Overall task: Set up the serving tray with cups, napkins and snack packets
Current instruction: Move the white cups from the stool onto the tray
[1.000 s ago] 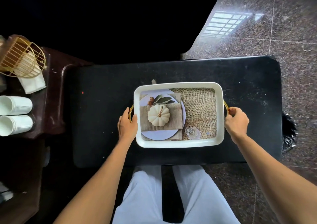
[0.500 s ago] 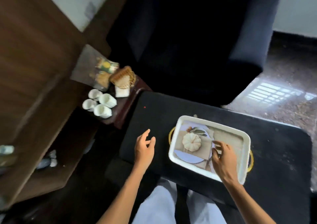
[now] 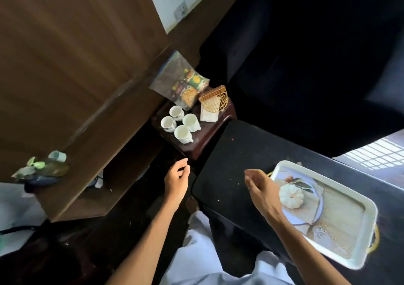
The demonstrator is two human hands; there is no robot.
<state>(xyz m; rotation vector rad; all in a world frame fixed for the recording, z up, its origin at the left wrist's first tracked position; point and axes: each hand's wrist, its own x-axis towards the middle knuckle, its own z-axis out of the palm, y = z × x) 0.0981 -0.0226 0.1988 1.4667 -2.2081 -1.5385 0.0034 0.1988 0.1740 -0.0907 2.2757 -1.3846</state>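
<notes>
Head view only, looking down and forward. Serving tray (image 3: 369,210) set on a black padded bench (image 3: 229,153) at lower right: white rim, gold handle showing at the near corner, base printed with a plate, burlap and a pale pumpkin; no real cup, napkin or packet on it. Supplies well apart from the tray, on a small dark side table (image 3: 196,147) at centre: four white cups (image 3: 181,124) clustered upright and empty, two with a faint floral print; behind them snack packets (image 3: 192,88) in green, yellow and orange wrappers inside a clear zip bag; beside those a gold wire napkin holder (image 3: 215,99) with white napkins (image 3: 209,115) lying partly under it. Left hand (image 3: 177,181) raised short of the side table, fingers loosely curled, holding nothing. Right hand (image 3: 260,186) over the bench just beside the tray's near end, fingers half bent, likewise empty. Judged step: loading not yet begun, first fetch in hand, most likely a cup given the left hand's line toward the cluster. Next move calls for a reach across to the side table, a grip on one cup clear of its neighbours, then a carry over the bench and an upright set-down inside the tray rim. Frame slightly soft; fine print on packets not legible.
</notes>
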